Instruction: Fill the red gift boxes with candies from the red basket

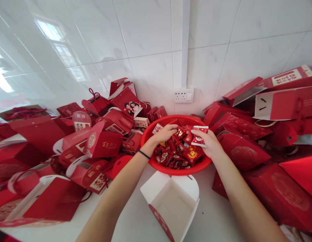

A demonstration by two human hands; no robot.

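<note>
A red plastic basket (146, 137) stands against the wall, filled with small wrapped candies (176, 156) in red, gold and white. Over its right side, my right hand (211, 144) is closed on a red-and-white candy packet (199, 136). My left hand (166, 132) reaches over the left part of the basket, its fingers curled and pinched at a red-and-gold wrapped candy (180, 132); the fingertips are partly hidden. In front of the basket, between my forearms, an open gift box (173, 205) shows its white inside, with its flaps folded out.
Red gift boxes (105, 141) lie heaped on the left of the white table (133, 205). More red boxes (244, 151) are piled on the right, close to my right forearm. Behind, a socket panel (183, 95) sits on the tiled wall (151, 77).
</note>
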